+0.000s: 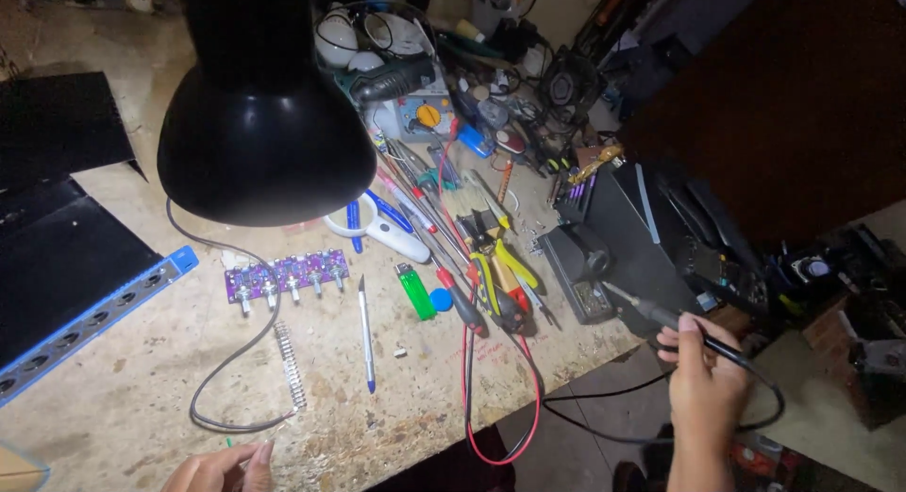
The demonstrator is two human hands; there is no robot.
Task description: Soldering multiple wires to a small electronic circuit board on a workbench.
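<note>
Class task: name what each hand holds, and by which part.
Right hand: soldering iron, fingers around its black handle. Left hand: cannot be told, mostly out of frame.

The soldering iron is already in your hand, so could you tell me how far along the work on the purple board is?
Set out: the purple circuit board lies under the black lamp, with tools beside it. In hand: the right hand holds the soldering iron off the bench edge, near its stand; the left hand rests at the near edge. Left: the iron is well apart from the board.
</note>
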